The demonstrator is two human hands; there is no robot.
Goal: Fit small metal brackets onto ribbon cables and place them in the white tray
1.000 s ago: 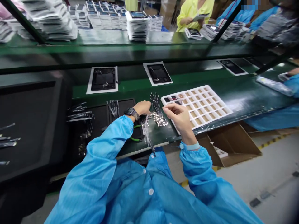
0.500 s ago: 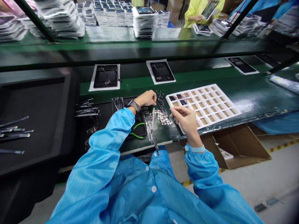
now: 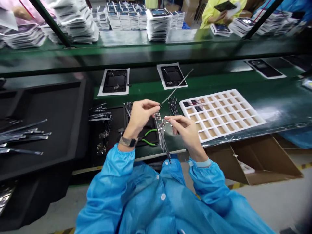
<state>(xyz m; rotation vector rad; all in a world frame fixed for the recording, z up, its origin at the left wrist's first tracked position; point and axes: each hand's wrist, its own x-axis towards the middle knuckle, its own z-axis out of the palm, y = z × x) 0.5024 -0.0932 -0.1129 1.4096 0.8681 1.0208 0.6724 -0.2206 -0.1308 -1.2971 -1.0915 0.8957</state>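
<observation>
Raised since earlier, left hand pinches a thin strip beside white tray; right hand grip closed, contents unclear.

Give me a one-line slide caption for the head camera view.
Left hand pinches a thin strip above the green bench; right hand beside a white compartment tray.

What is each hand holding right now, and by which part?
The left hand pinches a long thin strip at its near end. The right hand has fingers pinched, but anything held is too small to tell.
</observation>
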